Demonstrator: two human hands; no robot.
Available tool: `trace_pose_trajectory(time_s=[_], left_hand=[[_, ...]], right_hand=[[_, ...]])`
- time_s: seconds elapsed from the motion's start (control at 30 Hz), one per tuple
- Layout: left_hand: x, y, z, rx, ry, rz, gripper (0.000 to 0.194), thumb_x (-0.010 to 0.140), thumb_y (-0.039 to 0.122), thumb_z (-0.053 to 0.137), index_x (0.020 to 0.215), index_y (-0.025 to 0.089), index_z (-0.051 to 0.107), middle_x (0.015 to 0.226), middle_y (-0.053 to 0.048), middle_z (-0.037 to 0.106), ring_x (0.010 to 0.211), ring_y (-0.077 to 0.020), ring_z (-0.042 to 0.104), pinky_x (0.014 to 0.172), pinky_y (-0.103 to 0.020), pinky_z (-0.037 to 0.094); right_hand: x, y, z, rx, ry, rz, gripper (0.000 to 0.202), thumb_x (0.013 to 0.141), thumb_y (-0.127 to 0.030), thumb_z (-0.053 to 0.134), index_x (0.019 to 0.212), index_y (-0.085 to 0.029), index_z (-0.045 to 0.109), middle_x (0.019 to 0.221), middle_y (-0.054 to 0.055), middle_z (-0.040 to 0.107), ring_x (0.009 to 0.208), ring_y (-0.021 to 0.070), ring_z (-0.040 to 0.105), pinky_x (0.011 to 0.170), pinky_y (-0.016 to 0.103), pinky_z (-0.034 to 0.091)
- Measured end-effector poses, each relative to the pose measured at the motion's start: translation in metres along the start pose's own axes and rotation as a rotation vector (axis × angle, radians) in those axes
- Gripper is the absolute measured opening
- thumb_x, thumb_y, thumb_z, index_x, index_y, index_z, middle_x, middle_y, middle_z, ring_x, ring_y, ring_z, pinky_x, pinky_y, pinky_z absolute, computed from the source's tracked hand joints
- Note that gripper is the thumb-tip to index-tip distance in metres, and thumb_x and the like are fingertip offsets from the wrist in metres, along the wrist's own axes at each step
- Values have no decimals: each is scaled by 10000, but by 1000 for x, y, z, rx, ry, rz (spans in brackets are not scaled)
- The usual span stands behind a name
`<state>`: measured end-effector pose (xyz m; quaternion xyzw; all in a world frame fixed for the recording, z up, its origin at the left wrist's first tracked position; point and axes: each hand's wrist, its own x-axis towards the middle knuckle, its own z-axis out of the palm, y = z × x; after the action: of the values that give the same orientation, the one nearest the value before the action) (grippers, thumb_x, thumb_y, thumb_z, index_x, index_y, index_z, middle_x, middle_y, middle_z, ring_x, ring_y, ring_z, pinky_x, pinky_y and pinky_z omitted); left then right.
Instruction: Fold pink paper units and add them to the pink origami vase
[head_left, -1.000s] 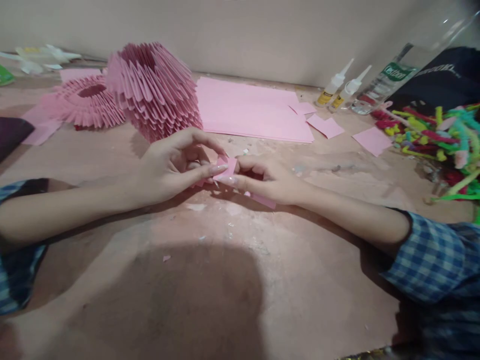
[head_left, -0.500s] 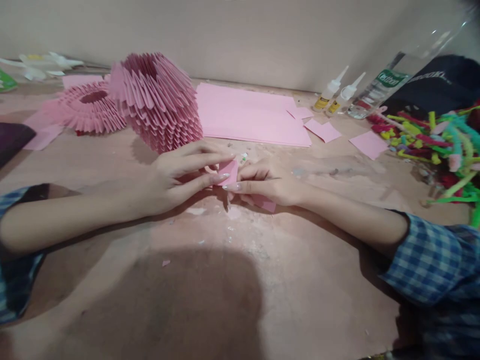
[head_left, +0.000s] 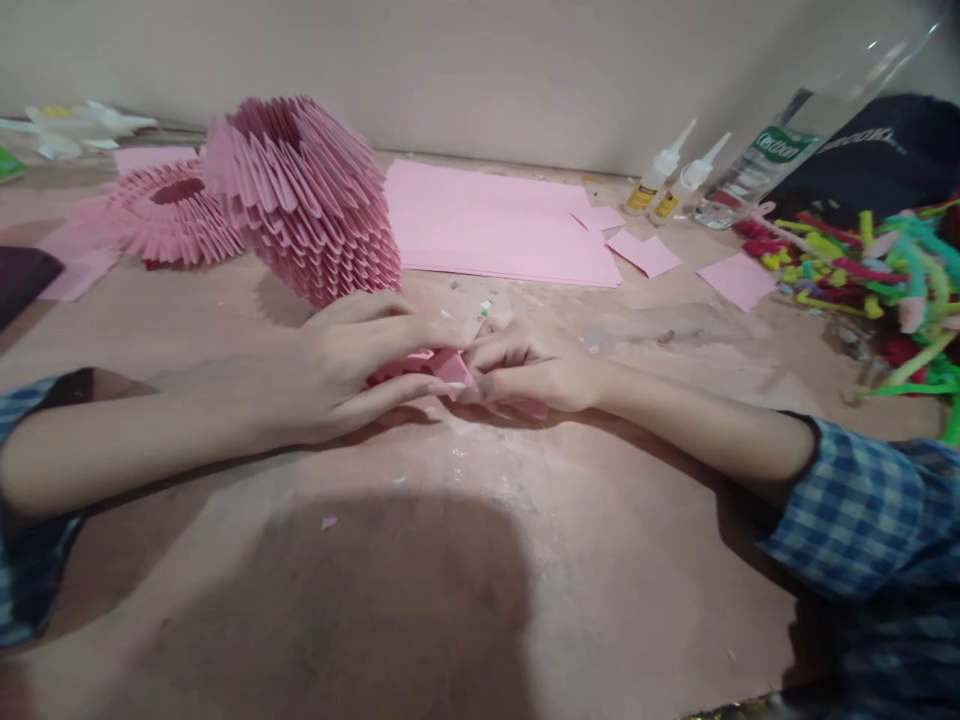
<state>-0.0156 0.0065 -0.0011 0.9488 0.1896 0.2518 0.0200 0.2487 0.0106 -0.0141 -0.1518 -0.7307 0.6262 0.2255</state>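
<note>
Between my hands, low over the table, is a small piece of pink paper [head_left: 452, 368], folded and partly hidden by fingers. My left hand [head_left: 364, 360] grips its left side, thumb in front and fingers behind. My right hand [head_left: 529, 368] is curled on the right side, its thumb and index finger pinching the paper; a pink edge shows beneath it. The fingertips of both hands meet. Just behind my left hand stands a tall folded-paper piece [head_left: 311, 200] made of many pink units.
A pleated pink ring [head_left: 176, 215] lies at the left. Pink sheets [head_left: 502, 220] and small squares [head_left: 739, 281] lie behind my hands. Glue bottles [head_left: 651, 185], a clear bottle [head_left: 757, 165] and coloured pipe cleaners [head_left: 862, 270] are at the right.
My left fingers have closed in toward my right hand over the paper. Less of its raised pink face shows, and more pink shows under my left hand. The view has shifted slightly.
</note>
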Motion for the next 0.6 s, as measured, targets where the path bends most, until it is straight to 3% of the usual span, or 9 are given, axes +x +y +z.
trace_pose_trajectory(time_s=[0.07, 0.17, 0.27, 0.4, 0.47, 0.6], left_hand=[[2, 0, 0, -90, 4, -72, 360, 1184, 508, 474, 1234, 276, 745, 1037, -43, 766, 919, -205, 699, 780, -329, 553], [4, 2, 1, -201, 91, -154, 330, 1173, 464, 536, 1036, 238, 734, 866, 13, 703, 797, -153, 643, 710, -303, 504], [4, 6, 4, -302, 150, -264, 331, 1143, 478, 594, 963, 214, 680, 829, 46, 670, 719, -111, 593, 673, -285, 473], [0, 9, 6, -347, 221, -335, 342, 1126, 522, 635, 944, 234, 662, 800, 36, 640, 676, -116, 560, 627, -308, 429], [0, 9, 5, -340, 208, -304, 356, 1134, 540, 617, 956, 235, 666, 805, 29, 648, 679, -124, 562, 635, -319, 420], [5, 7, -1, -279, 53, -221, 451, 1177, 528, 488, 889, 240, 682, 770, 20, 644, 711, -160, 536, 733, -347, 434]], right_hand=[[1, -3, 1, -190, -21, -77, 355, 1058, -273, 642, 721, -161, 634, 621, -65, 518, 567, 59, 445, 590, 228, 353], [1, -7, 5, -311, 63, -118, 401, 1121, -373, 610, 787, -155, 649, 673, -67, 500, 616, 60, 429, 625, 228, 344], [1, -7, 7, -324, 160, -155, 446, 1120, -461, 636, 782, -170, 619, 666, -75, 473, 616, 69, 394, 608, 243, 306], [1, -4, 4, -418, 122, -152, 370, 1124, -465, 627, 939, -161, 728, 789, -25, 641, 721, 101, 505, 729, 262, 389], [0, -3, 2, -389, 90, -105, 354, 1141, -438, 589, 1019, -155, 763, 828, -10, 665, 773, 116, 542, 775, 270, 417], [-3, -3, 1, -247, 42, -40, 377, 1134, -459, 591, 1153, -141, 791, 797, -32, 614, 715, 101, 515, 706, 257, 403]])
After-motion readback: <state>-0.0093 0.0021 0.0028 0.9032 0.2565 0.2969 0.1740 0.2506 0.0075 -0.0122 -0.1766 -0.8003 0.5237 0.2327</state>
